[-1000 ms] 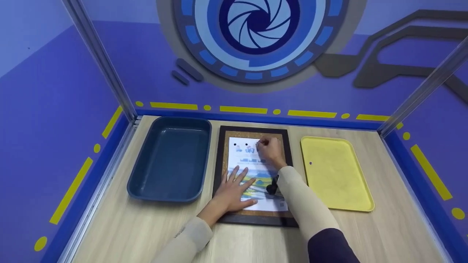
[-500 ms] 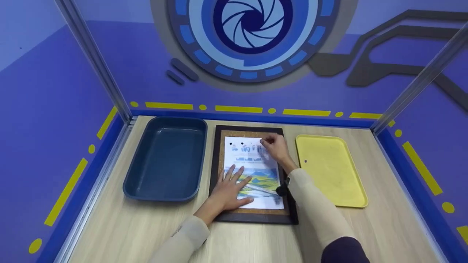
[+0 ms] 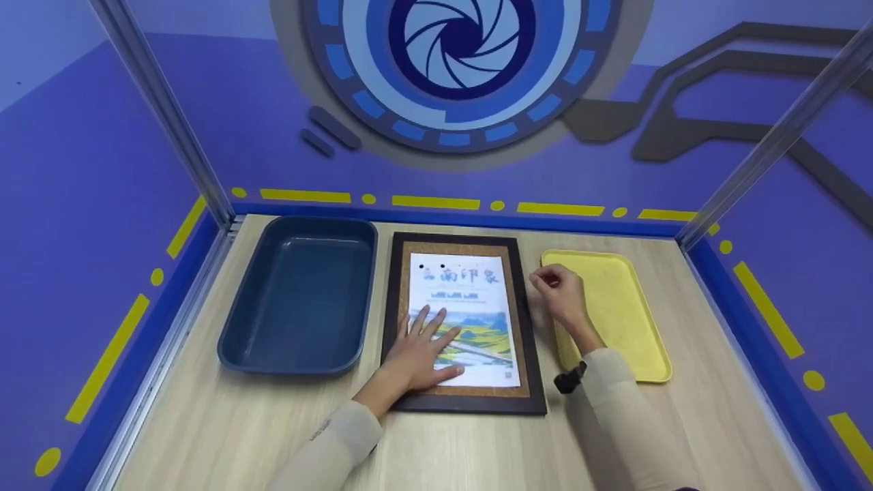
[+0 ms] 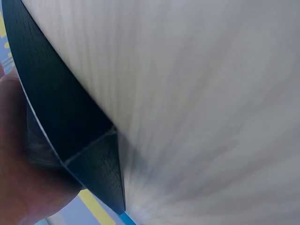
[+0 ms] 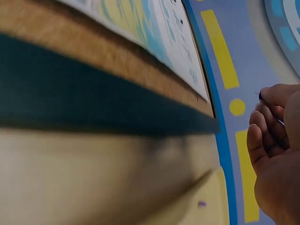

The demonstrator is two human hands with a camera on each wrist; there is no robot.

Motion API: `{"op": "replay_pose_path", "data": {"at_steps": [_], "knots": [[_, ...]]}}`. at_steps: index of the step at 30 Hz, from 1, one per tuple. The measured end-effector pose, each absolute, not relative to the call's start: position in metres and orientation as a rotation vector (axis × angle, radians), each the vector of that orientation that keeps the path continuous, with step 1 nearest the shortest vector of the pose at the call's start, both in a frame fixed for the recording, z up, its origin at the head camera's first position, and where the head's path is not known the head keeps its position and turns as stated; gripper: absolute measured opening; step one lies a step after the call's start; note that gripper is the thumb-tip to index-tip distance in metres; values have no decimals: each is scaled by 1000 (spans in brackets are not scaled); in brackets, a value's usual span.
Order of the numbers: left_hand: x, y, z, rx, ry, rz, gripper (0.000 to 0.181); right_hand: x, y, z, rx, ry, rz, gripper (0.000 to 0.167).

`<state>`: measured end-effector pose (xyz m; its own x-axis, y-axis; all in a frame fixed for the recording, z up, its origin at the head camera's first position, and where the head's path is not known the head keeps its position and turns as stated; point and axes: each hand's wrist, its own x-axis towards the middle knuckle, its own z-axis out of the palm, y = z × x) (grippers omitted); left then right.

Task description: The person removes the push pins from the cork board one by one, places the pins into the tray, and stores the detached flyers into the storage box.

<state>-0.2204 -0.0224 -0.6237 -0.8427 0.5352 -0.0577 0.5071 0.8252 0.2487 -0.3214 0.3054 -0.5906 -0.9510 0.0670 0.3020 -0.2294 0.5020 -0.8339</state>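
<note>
A printed sheet (image 3: 470, 327) with a coloured landscape lies on a cork board (image 3: 515, 391) in a dark frame. Two small dark dots, like tack heads, show near its top left. My left hand (image 3: 417, 354) rests spread on the sheet's lower left; in the left wrist view, part of that hand (image 4: 28, 183) shows beyond the frame's edge (image 4: 56, 89). Over the gap between board and yellow tray (image 3: 638, 327), my right hand (image 3: 565, 296) is raised. Its thumb and finger pinch a small dark thumbtack (image 5: 260, 95), point outward, seen in the right wrist view.
A deep dark blue tray (image 3: 300, 307) stands left of the board. On the yellow tray, a tiny purple piece (image 5: 202, 204) shows in the right wrist view. Printed wall panels (image 3: 436, 177) enclose the wooden table (image 3: 464, 450) at the back and sides.
My right hand has left the sheet's upper right corner and moved right, to the yellow tray's near side. The left hand stays on the sheet. The head view has shifted slightly.
</note>
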Motion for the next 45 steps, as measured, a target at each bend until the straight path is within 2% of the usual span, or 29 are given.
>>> {"op": "replay_pose_path", "data": {"at_steps": [8, 14, 20, 28, 45], "knots": [[-223, -24, -627, 852, 2881, 355, 81, -303, 357, -607, 5, -2422, 1406, 10], [-224, -25, -632, 836, 2876, 379, 82, -297, 378, -626, -148, -2447, 1374, 13], [-224, -24, -634, 837, 2861, 384, 84, -292, 385, -640, -243, -2551, 1391, 16], [-223, -24, -630, 831, 2876, 387, 82, -294, 388, -641, -257, -2600, 1454, 19], [-223, -25, -630, 823, 2871, 392, 83, -294, 384, -647, -349, -2501, 1579, 16]]}}
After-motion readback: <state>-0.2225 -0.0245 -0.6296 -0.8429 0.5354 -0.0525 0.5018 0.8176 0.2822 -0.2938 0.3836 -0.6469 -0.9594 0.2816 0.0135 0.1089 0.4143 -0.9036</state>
